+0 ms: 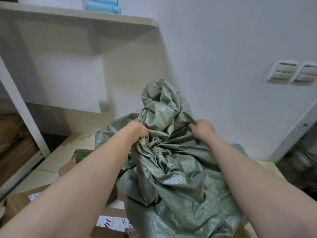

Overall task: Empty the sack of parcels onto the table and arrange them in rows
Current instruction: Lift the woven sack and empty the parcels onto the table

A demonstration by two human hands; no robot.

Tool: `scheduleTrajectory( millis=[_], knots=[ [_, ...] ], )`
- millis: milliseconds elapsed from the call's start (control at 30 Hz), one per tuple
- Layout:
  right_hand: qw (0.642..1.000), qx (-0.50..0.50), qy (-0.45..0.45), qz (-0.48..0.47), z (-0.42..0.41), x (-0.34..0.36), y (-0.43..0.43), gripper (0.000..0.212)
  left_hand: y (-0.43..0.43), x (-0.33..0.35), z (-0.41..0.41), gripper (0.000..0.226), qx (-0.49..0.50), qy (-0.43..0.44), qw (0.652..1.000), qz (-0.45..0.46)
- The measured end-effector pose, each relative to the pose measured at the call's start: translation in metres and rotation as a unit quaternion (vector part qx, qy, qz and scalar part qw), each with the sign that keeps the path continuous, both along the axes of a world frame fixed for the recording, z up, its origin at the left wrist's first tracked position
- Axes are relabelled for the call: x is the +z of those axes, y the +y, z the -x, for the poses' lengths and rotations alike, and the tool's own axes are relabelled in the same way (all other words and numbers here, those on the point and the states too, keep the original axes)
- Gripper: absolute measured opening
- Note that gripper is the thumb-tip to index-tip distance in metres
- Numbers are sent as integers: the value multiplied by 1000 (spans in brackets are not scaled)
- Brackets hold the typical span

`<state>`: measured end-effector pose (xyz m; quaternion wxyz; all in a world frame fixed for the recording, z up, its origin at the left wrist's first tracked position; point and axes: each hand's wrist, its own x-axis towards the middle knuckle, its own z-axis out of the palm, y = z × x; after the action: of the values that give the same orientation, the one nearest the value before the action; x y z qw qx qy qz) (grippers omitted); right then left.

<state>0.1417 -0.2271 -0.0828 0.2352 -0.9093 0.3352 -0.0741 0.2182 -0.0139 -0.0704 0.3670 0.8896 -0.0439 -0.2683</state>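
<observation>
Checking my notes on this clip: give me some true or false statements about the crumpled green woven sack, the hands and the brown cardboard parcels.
1. The left hand and the right hand both grip the crumpled green woven sack. True.
2. The sack lies folded flat. False: it is bunched up over the pale table.
3. Brown cardboard parcels lie left of the sack. True.
4. The white shelf holds red boxes. False: pale blue rolls sit there.

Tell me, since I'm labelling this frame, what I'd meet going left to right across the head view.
Cardboard parcel → left hand → right hand → wall switches. The green sack spans both hands, so I omit it.
</observation>
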Motion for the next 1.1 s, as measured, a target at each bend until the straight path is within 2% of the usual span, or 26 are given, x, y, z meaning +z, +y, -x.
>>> scheduleTrajectory(
  millis=[67, 133, 167, 267, 367, 467, 567, 700, 967, 1100],
  knots=[
    [985, -27, -119, -122, -4, 16, 7, 27, -2, 4, 2, 18, 29, -8, 998, 53],
    [925, -42, -257, -275, -8, 32, 12, 17, -5, 9, 6, 17, 64, -27, 990, 121],
    [897, -39, -303, -319, -8, 41, 15, 21, -8, 11, 8, 22, 79, -36, 984, 154],
    [843, -4, -382, -379, -8, 67, 18, 33, -15, 17, 12, 41, 111, -48, 965, 231],
    [816, 44, -415, -399, 1, 85, 18, 37, -19, 27, 18, 59, 138, -46, 943, 300],
    [810, 60, -425, -399, 9, 91, 14, 39, -23, 34, 22, 70, 136, -25, 917, 374],
    [803, 58, -441, -397, 18, 98, 10, 40, -28, 34, 24, 68, 156, -76, 919, 355],
    [807, 64, -447, -381, 28, 106, 7, 41, -32, 39, 31, 66, 162, -94, 914, 359],
    [837, 64, -433, -329, 42, 117, 5, 39, -27, 51, 41, 54, 204, -121, 896, 375],
    [833, 66, -450, -314, 50, 122, 8, 60, -20, 60, 45, 48, 247, -133, 870, 406]
  ],
)
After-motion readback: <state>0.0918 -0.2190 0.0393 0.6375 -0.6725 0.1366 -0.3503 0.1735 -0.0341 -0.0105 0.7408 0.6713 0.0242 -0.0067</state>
